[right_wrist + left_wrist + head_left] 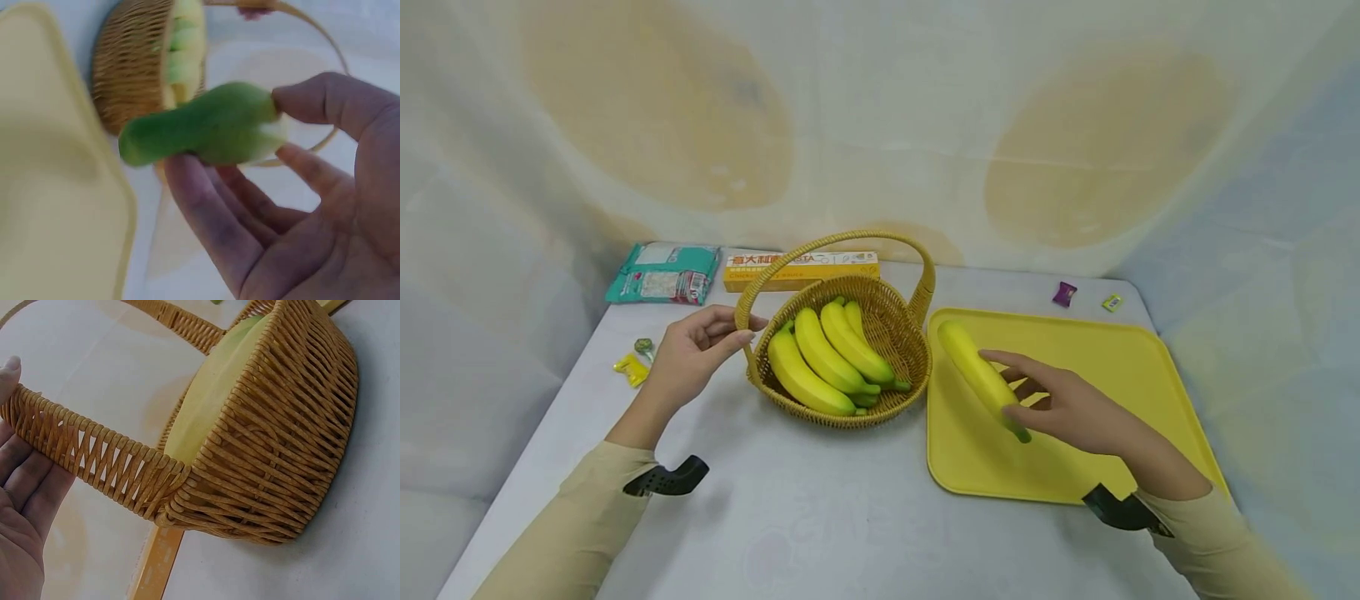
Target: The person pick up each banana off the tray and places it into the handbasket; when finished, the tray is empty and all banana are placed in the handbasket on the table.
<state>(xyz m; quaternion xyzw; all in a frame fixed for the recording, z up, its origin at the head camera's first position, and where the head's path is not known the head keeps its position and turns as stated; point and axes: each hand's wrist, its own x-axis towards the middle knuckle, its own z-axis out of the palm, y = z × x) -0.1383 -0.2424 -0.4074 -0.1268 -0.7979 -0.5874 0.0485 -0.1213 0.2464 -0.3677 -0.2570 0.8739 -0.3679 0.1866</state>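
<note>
A wicker basket [275,456] with a tall arched handle [741,321] stands mid-table, holding several yellow bananas [827,350] with green stem ends. My left hand [688,354] pinches the left side of that handle, thumb on one face and fingers behind it, as the left wrist view also shows. Over the left part of a yellow tray [1112,358], my right hand [1067,408] grips a single banana [976,371] between thumb and fingers. It slants, its green stem [181,128] pointing towards me; the right wrist view is blurred there.
Behind the basket lies an orange-and-white pasta box [801,271], with a teal packet [662,273] to its left. A yellow-wrapped candy [632,369] and a green lollipop [643,344] lie left of my left hand. Purple [1064,293] and green [1112,302] wrapped sweets lie behind the tray.
</note>
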